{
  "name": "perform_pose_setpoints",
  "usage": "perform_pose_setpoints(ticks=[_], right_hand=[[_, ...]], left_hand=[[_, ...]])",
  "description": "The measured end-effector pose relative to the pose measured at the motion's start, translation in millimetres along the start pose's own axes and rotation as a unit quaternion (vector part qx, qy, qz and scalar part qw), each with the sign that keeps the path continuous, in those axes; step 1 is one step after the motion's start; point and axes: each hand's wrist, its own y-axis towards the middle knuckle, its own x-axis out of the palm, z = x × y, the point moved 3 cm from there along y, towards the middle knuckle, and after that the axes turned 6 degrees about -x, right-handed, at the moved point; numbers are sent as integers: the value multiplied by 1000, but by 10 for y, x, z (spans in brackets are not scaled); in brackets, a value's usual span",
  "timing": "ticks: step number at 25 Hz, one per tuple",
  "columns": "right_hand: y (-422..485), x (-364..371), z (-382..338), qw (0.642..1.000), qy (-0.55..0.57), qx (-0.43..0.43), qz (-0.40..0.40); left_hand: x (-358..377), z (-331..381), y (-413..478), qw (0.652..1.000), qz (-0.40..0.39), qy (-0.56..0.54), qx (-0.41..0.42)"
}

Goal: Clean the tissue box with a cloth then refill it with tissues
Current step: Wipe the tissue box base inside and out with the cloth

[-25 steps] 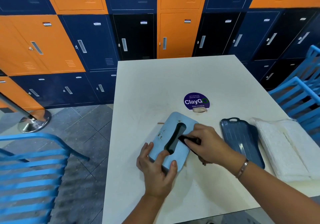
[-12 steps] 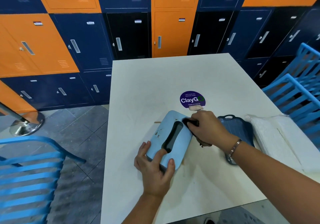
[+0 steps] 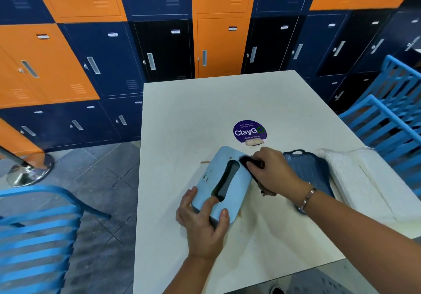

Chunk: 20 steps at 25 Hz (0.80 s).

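Left hand [image 3: 202,223]: closed around the near end of the tissue box [image 3: 237,193], thumb on the top face, fingers curled over the near-left corner, one fingertip at the near end of the slot. Right hand [image 3: 273,173]: fingers bunched around a dark cloth [image 3: 247,162], which is pressed against the far-right part of the box top, just beside the far end of the slot; a bracelet [image 3: 307,197] sits on that wrist. The tissue box is light blue, lies slot-up and at an angle between the two hands, in the near half of the worktop [image 3: 182,116], somewhat closer to its left edge; brown specks show along the box's left side. Just right of the right hand lies a dark blue tray [image 3: 316,168], partly covered by the forearm. Beyond it, at the right edge, lies a white stack of tissues [image 3: 355,180]. A round purple sticker [image 3: 250,131] sits past the box, toward the middle. Orange and blue lockers [image 3: 159,50] stand behind the far edge.
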Motion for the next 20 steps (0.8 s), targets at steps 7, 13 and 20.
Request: perform_pose_setpoints(ticks=[7,13,20], right_hand=[[-386,179,-266,999,27,-43,-5],[-560,307,-507,999,4,-44,-16],[-482,284,-703,995,1,-48,-83]], left_hand=[[19,-36,-10,1000,-9,4,-1],[-3,-18,-5,999,-40,4,5],[-29,-6,0,998,-61,-5,-4]])
